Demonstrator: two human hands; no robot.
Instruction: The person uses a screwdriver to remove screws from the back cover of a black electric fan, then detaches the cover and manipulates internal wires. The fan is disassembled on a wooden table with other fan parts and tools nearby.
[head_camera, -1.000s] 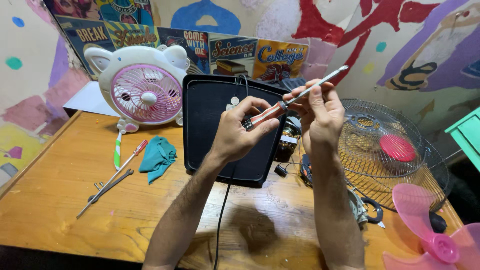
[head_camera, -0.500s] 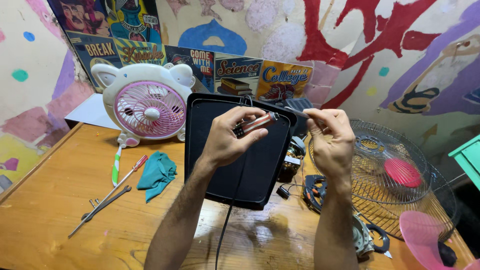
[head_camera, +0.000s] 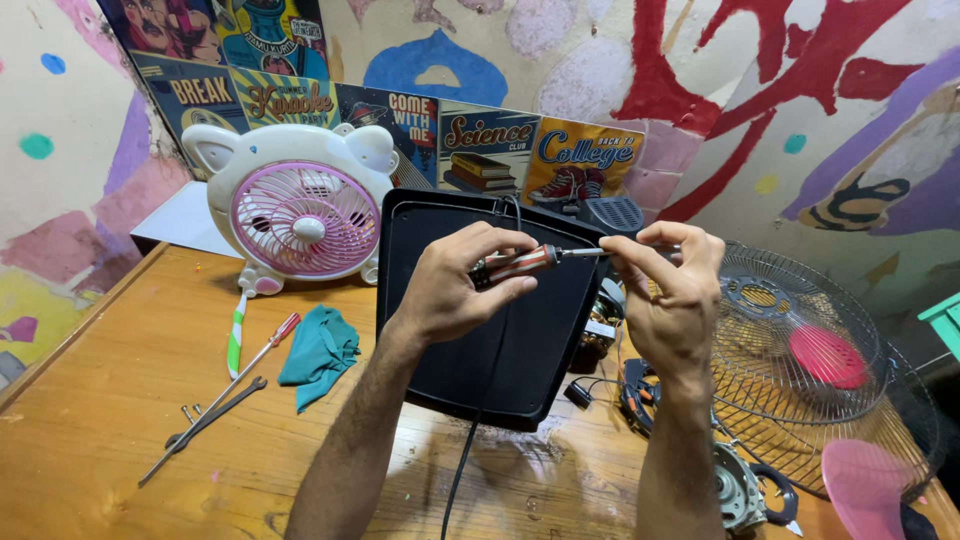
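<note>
My left hand (head_camera: 462, 283) grips the striped red-and-dark handle of a screwdriver (head_camera: 520, 264), held level above a black square fan housing (head_camera: 480, 360). My right hand (head_camera: 672, 290) pinches the screwdriver's metal shaft near its tip between thumb and fingers. Both hands hover over the upper part of the housing, which leans up from the wooden table (head_camera: 130, 440). A black cord (head_camera: 462, 470) hangs down from the housing toward me.
A white and pink small fan (head_camera: 300, 210) stands at the back left. A teal cloth (head_camera: 320, 350), a red-handled screwdriver (head_camera: 262, 352), a wrench (head_camera: 200, 428) and a green-white brush (head_camera: 236, 340) lie left. A wire fan guard (head_camera: 800, 370), a motor (head_camera: 738, 490) and a pink blade (head_camera: 865, 490) lie on the right.
The screwdriver went from pointing up to the right to lying level, and both hands dropped lower over the housing. My right hand's fingers closed on the shaft near the tip.
</note>
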